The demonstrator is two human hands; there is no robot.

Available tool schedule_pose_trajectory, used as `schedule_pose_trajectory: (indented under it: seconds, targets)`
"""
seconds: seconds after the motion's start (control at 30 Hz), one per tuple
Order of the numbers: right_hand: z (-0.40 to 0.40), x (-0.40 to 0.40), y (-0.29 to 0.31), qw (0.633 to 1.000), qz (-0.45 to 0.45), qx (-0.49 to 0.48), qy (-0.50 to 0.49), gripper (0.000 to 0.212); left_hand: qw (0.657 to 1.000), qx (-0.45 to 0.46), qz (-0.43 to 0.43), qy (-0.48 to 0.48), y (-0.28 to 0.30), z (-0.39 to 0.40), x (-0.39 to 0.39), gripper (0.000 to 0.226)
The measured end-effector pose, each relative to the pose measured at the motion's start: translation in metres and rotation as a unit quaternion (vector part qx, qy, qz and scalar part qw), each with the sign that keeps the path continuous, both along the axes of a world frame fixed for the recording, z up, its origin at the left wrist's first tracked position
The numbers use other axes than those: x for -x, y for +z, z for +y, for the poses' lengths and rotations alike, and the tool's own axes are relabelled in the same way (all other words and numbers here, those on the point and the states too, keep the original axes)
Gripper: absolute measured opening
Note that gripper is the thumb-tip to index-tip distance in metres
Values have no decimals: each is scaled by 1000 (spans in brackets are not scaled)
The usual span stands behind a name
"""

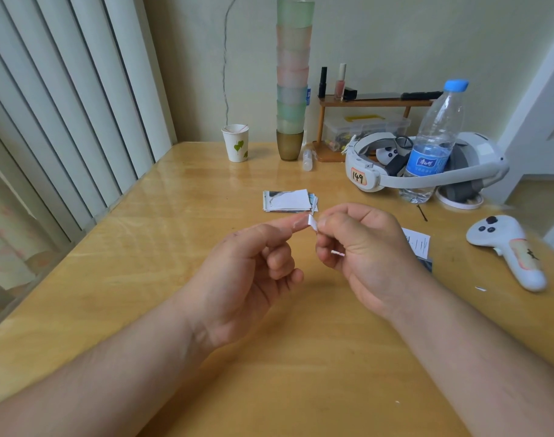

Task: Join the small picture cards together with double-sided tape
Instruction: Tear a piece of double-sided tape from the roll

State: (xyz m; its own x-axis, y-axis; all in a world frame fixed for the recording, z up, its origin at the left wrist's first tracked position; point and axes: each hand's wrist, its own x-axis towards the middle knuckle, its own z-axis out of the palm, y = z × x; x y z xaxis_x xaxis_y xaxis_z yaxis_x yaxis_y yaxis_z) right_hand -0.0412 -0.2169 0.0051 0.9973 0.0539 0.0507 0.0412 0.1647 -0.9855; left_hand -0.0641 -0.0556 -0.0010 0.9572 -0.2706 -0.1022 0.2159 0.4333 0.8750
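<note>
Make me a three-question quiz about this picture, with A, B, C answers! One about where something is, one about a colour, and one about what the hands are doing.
1. Where is the stack of small picture cards?
A. On the table beyond the hands
B. Inside the paper cup
C. On the wooden shelf

2. What colour is the water bottle's cap?
A. Red
B. Blue
C. Green

3. What are the left hand and right hand doing?
A. Lying flat on the table
B. Holding the bottle
C. Pinching a small white piece of tape between them

Answers: 1 A, the cards lie on the table past the fingertips. 2 B, the cap is blue. 3 C, both hands' fingertips meet on the piece.
</note>
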Motion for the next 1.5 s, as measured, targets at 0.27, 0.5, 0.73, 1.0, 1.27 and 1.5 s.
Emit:
schedule_pose_trajectory:
  seconds: [0.27, 0.5, 0.73, 1.0, 1.27, 1.5]
  targets:
    - [-20, -17, -4, 990, -65, 117, -34, 26, 1000, 6, 10, -2, 1, 2, 0, 31]
    - [-58, -38, -14, 862, -182, 458, -119, 15, 1000, 7, 18, 0, 1, 2, -2, 29]
    - [-56, -47, -32, 821, -134, 550, -69, 15, 999, -22, 24, -33, -8, -3, 1, 30]
    - [-55, -51, -37, 815, -118, 566, -38, 25, 997, -46, 31, -61, -14, -9, 1, 32]
    - [-87, -53, -10, 843, -83, 524, -83, 30, 994, -57, -2, -95, -17, -7, 3, 35]
    - [-134, -61, -16, 784, 35, 617, -64, 26, 988, -81, -45, -123, -26, -12, 3, 41]
